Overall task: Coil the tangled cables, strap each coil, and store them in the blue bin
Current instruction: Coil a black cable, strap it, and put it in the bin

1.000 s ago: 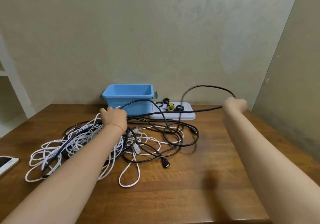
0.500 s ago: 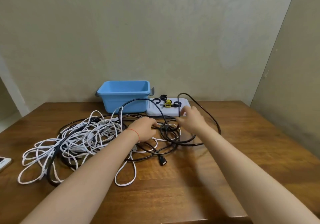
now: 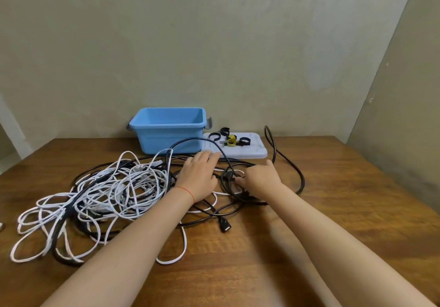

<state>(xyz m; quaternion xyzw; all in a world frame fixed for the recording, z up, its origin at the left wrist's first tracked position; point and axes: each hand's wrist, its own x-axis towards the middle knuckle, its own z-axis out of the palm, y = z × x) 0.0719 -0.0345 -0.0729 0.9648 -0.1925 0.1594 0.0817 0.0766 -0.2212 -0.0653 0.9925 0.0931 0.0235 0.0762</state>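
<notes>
A tangle of white cables (image 3: 107, 187) and black cables (image 3: 301, 178) lies across the middle of the wooden table. My left hand (image 3: 200, 176) lies flat on the tangle with its fingers stretched forward. Just to its right, my right hand (image 3: 262, 179) has its fingers curled round a black cable where several loops cross. From that hand a black loop arcs out to the right and rises near the wall. A black plug end (image 3: 225, 225) lies loose in front of the hands. The blue bin (image 3: 166, 140) stands at the back by the wall with nothing visible inside.
A white tray (image 3: 258, 151) next to the bin holds several black straps and a yellow strap (image 3: 231, 141). The corner of a phone (image 3: 1, 226) shows at the left edge. Walls close off the back and right of the table (image 3: 333, 211).
My right hand came back from far right to the tangle's middle with the black cable. My left hand slid right from the white cables and flattened. The black loop dropped onto the table.
</notes>
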